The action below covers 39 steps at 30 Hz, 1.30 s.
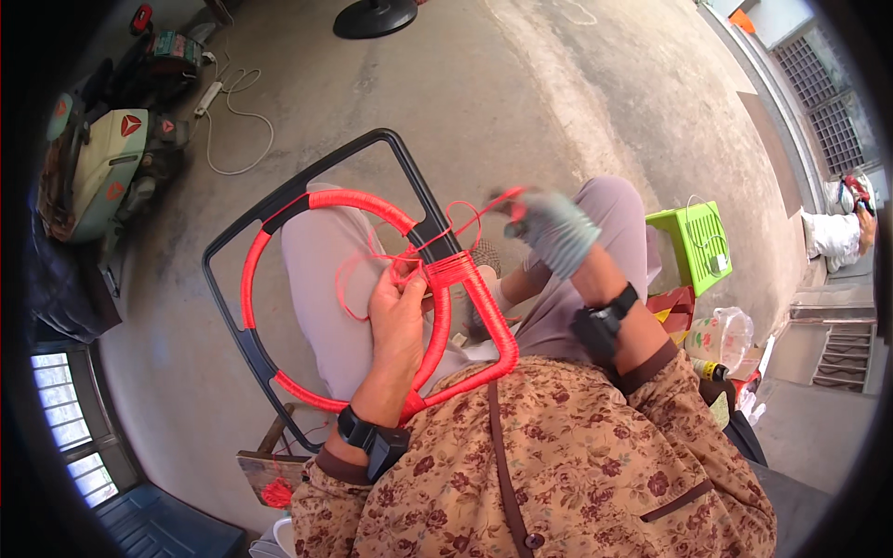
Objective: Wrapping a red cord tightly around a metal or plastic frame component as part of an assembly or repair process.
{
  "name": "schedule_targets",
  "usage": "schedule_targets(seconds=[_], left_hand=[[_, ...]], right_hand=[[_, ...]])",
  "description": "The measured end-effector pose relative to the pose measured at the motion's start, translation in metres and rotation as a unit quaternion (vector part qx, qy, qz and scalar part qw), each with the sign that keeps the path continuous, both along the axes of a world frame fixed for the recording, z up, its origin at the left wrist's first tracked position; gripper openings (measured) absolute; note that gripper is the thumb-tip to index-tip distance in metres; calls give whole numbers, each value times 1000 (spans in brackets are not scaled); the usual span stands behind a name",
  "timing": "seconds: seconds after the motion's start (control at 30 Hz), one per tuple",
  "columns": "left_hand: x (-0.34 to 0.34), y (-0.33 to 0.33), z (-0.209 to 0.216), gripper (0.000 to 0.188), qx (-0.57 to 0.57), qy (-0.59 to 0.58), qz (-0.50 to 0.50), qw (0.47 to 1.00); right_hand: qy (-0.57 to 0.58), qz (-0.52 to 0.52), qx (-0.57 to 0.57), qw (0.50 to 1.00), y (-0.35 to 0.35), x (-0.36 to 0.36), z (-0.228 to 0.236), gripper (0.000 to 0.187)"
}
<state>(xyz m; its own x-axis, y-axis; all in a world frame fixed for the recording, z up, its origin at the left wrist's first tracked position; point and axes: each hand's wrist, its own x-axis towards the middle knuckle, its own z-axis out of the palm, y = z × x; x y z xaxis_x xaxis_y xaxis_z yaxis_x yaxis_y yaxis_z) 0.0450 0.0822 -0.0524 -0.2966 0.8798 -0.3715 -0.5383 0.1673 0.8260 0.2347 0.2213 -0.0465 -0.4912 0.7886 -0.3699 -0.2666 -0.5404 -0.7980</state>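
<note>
Across my lap lies a black frame (237, 321), rectangular with a ring inside it. Red cord (493, 316) is wound tightly round its near right corner and much of the ring; other stretches are bare black. My bare left hand (397, 314) is closed on the frame where the ring meets the side bar, with loose loops of red cord by its fingertips. To the right, my right hand (556, 232) in a grey-green glove, smeared by motion, grips the red cord. A strand runs taut from it to the wrapped bar.
A green plastic stool (693, 246) stands right of my knee, near a clear plastic bag (724, 337). A scooter (116, 177) and a white power strip (208, 99) are at the left. Near my left elbow, red cord scraps (277, 493) hang by a wooden seat (265, 472).
</note>
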Motion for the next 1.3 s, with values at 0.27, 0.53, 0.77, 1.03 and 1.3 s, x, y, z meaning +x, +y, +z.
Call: schedule_targets(seconds=[0.27,0.53,0.77,1.03,1.3], left_hand=[[-3,-3,6,24,9,-23,-25,999],[0,0,10,21,35,-55,-36,997],[0,-1,6,13,38,-40,-41,998],[0,-2,6,14,24,-49,-45,998],[-1,-1,10,19,-1,-34,-52,998]], right_hand=[[501,-171,-82,844,27,144,23,13],[306,-405,37,861,46,249,6,22],[-120,-252,59,958,22,126,32,39],[-253,282,125,917,-28,-12,32,41],[-153,73,80,982,-6,27,8,27]])
